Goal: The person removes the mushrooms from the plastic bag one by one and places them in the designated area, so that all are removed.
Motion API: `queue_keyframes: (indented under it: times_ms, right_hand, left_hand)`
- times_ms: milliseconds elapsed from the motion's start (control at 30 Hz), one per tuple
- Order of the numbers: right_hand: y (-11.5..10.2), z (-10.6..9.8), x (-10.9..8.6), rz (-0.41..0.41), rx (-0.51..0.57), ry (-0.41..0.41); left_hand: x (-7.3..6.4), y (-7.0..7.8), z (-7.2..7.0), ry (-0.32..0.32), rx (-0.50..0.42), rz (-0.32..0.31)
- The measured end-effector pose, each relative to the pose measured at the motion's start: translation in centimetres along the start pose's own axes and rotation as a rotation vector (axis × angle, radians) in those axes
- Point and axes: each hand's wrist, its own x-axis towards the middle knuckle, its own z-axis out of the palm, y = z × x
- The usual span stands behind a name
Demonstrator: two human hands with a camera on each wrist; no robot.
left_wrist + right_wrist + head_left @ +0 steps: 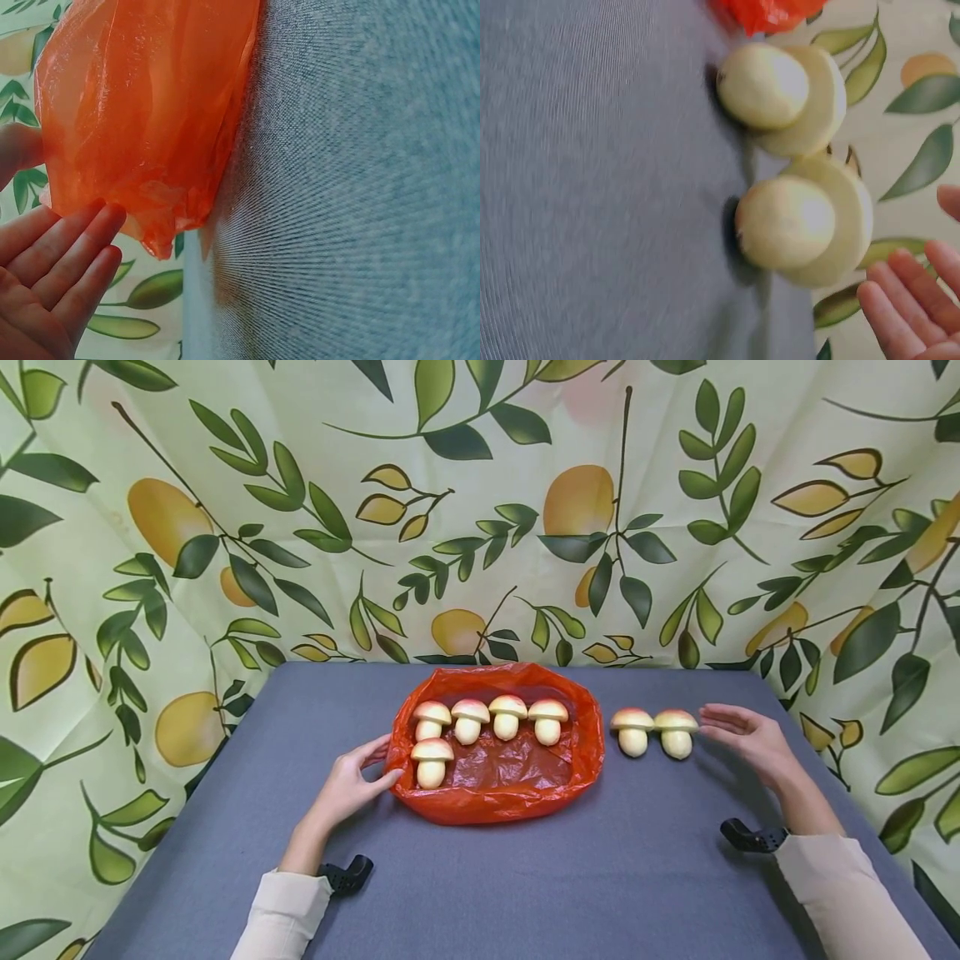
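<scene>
A red plastic bag (495, 806) with its mouth spread wide lies on the table, and several toy mushrooms (506, 718) stand inside it. Most form a row along the back; one mushroom (431, 764) is in front at the left. My left hand (356, 785) is at the bag's left end, its straight fingers (82, 255) touching the plastic. Right of the bag, two more mushrooms, a left one (632, 731) and a right one (677, 732), stand side by side. My right hand (750, 743) is just right of them, fingers extended, holding nothing.
A grey-blue cloth (525, 893) covers the table. Behind and at the sides hangs a curtain (480, 527) printed with leaves and fruit. Black wrist devices, one on the left wrist (348, 875) and one on the right wrist (752, 837), stick out inward.
</scene>
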Motion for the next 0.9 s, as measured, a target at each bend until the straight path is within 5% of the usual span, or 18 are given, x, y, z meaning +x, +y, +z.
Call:
queue_keyframes:
  times_ms: [467, 900]
  right_hand:
    - [-2.9, 2.5, -0.7, -0.137, -0.024, -0.021]
    - [-4.6, 5.2, -1.8, -0.239, 0.154, -0.168]
  left_hand:
    - [0.0, 0.0, 0.0, 0.005, -0.006, 0.007]
    - [0.0, 0.2, -0.1, -0.002, -0.013, 0.013]
